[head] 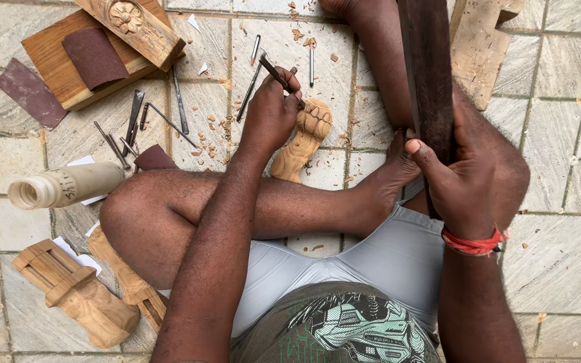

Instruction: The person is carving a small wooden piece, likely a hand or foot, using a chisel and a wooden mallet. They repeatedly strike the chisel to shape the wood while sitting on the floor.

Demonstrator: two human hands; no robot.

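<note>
I sit cross-legged on a tiled floor. My left hand (272,111) grips a thin metal chisel (278,77), its tip set against a small carved wooden piece (304,138) lying on the tiles in front of my shin. My right hand (458,171) is closed around a long dark wooden mallet-like stick (428,74) held upright above my right knee. A red thread band (472,242) circles my right wrist.
Several metal chisels (179,101) lie scattered on the tiles with wood chips. A board with sandpaper (92,57) and a carved block (132,27) sit at the top left. Carved wooden pieces (75,292) and a turned pale piece (65,185) lie at the left. Another plank (475,54) rests at the top right.
</note>
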